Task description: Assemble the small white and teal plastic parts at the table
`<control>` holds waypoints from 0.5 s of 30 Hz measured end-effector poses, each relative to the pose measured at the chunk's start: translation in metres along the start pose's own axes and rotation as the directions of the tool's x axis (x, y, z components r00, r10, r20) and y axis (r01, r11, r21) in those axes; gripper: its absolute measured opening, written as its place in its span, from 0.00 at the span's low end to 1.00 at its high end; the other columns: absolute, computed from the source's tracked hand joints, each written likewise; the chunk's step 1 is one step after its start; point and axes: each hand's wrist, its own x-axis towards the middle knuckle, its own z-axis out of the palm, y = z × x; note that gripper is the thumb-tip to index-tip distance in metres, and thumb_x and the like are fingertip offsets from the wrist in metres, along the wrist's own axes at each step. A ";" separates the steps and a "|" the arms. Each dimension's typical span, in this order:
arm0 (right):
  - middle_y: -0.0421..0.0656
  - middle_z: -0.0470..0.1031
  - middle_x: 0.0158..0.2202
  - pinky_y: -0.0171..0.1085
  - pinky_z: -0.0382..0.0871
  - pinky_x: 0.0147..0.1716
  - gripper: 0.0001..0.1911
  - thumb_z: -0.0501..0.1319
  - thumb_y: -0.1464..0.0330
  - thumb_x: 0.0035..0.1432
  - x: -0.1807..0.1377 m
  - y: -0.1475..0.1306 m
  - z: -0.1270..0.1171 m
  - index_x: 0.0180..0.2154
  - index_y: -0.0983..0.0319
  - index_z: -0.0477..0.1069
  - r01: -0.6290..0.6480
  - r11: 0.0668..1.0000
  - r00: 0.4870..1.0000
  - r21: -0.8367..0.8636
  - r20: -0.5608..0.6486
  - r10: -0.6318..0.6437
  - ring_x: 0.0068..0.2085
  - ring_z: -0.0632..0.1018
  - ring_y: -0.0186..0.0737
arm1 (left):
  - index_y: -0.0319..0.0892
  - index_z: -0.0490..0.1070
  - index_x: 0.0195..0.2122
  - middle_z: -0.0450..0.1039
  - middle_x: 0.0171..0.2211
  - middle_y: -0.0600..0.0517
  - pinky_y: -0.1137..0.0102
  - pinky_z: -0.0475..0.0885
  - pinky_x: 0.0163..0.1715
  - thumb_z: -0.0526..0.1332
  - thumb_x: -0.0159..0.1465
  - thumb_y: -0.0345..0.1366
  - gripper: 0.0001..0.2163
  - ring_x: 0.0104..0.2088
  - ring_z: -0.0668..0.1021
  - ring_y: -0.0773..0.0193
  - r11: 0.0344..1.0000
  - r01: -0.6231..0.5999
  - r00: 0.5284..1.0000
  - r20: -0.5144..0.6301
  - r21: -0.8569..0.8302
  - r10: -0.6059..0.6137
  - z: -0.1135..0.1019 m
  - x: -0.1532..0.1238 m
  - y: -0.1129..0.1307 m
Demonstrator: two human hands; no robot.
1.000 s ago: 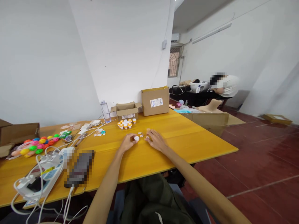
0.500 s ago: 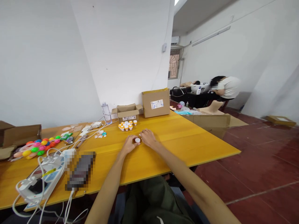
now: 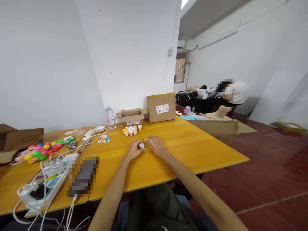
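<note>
My left hand (image 3: 133,149) rests on the yellow table (image 3: 183,150) with its fingers curled around a small white-capped bottle (image 3: 141,145). Just right of it, my right hand (image 3: 155,144) lies palm down with fingers bent over small white pieces (image 3: 145,140); what it holds, if anything, is hidden. Behind both hands stands a cluster of several small bottles with orange and white caps (image 3: 131,130).
Two cardboard boxes (image 3: 161,107) and a clear water bottle (image 3: 110,117) stand at the table's back. Coloured balls (image 3: 39,150), cables and a white device (image 3: 43,184) lie at left. Another person (image 3: 232,91) sits at a far desk; floor boxes (image 3: 218,126) lie right.
My right hand has drawn left, closer to the left hand and the bottle. The view has shifted slightly; the left hand keeps its hold.
</note>
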 end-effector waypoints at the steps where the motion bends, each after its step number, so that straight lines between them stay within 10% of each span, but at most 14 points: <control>1: 0.49 0.78 0.39 0.39 0.66 0.46 0.14 0.54 0.78 0.60 -0.002 0.000 -0.002 0.38 0.59 0.75 -0.011 0.999 1.000 0.038 -0.021 0.012 0.44 0.76 0.44 | 0.45 0.76 0.40 0.77 0.39 0.50 0.60 0.67 0.50 0.68 0.50 0.34 0.14 0.44 0.74 0.54 1.000 -0.005 1.000 -0.009 0.006 0.005 0.000 0.000 0.002; 11: 0.41 0.79 0.32 0.38 0.71 0.38 0.08 0.55 0.69 0.60 -0.010 -0.011 0.011 0.34 0.60 0.73 -0.023 0.626 0.993 0.779 -0.057 0.107 0.34 0.79 0.39 | 0.44 0.77 0.33 0.77 0.31 0.52 0.68 0.69 0.41 0.60 0.61 0.40 0.08 0.36 0.76 0.61 0.992 -0.026 0.998 -0.063 -0.124 0.018 -0.006 0.002 0.020; 15: 0.41 0.78 0.35 0.38 0.71 0.39 0.08 0.54 0.70 0.61 -0.014 -0.007 0.012 0.35 0.59 0.72 -0.034 0.686 0.979 0.727 -0.113 0.169 0.37 0.78 0.39 | 0.43 0.76 0.31 0.78 0.31 0.52 0.69 0.68 0.38 0.59 0.60 0.41 0.09 0.34 0.76 0.62 0.985 0.008 0.994 -0.104 -0.171 -0.026 -0.009 0.004 0.020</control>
